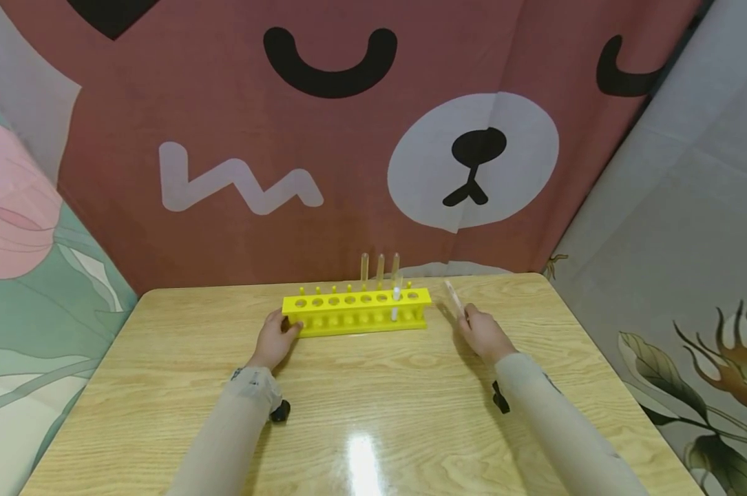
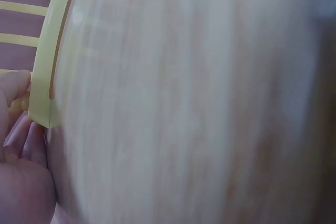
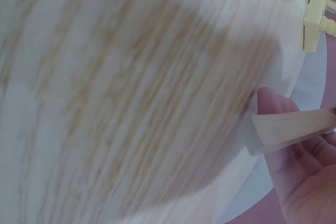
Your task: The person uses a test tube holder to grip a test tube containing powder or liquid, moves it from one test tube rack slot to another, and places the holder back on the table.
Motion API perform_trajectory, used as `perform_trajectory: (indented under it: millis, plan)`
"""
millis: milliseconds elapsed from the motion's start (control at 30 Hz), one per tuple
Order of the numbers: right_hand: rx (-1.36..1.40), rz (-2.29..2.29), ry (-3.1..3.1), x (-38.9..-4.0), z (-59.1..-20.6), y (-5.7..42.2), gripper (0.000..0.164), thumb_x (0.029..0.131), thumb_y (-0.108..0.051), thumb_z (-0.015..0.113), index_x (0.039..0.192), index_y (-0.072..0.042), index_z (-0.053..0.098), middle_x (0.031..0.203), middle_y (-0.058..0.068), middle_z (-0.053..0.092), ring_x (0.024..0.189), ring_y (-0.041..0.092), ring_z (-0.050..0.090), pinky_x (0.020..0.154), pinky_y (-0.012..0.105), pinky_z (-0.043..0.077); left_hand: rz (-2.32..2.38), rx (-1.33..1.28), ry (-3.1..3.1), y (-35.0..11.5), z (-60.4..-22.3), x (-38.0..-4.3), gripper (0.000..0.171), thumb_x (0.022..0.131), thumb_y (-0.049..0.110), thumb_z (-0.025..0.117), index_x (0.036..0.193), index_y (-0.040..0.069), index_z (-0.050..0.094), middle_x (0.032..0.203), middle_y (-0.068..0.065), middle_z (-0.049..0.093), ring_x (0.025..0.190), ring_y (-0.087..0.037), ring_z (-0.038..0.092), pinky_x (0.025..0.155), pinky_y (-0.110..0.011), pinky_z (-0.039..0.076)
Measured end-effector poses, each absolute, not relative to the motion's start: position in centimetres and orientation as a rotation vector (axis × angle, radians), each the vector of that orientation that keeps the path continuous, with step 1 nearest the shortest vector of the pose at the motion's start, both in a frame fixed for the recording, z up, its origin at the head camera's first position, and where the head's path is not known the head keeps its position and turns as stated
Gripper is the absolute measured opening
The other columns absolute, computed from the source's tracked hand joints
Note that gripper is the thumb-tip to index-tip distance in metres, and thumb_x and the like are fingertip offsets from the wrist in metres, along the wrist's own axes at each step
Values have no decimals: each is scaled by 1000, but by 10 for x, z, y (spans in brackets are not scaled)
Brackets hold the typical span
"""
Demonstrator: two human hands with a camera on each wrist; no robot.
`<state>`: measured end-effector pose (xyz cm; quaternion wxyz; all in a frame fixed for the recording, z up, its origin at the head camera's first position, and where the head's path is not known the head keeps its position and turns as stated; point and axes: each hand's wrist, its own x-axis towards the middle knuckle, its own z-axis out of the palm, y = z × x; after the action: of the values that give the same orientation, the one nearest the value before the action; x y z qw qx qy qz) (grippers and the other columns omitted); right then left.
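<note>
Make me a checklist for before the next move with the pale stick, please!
1. Yellow test tube rack held: ok, the left hand grips its left end.
2. Pale stick held: ok, it's in the right hand.
3. Stick standing in the rack: not ok, it's outside, to the right.
4. Rightmost hole free: ok, it looks unfilled.
5. Three clear tubes upright at the back: ok.
6. Stick hollow or solid: cannot tell.
</note>
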<state>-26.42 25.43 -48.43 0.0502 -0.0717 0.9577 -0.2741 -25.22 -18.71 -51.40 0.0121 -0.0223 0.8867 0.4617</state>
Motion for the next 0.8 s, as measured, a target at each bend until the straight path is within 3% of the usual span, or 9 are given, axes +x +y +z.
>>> perform_trajectory:
  millis: [533,800]
  plan:
    - [-250,-901,3045,-259,-472,240,26,110,-26,31,113,-3,43,62,6,45,46,17,39,41,29,32,1447,-86,2769,-187,-517,-253,57,105,18,56,153,-6,37,157,-26,32,147,-43,28,121,-57,21]
    - [-257,-913,3100,-255,-469,235,29,110,-28,35,116,-1,45,59,2,41,44,15,35,40,28,29,1475,-98,2761,-187,-519,-254,57,105,19,57,153,-5,38,156,-25,32,147,-42,29,121,-57,23]
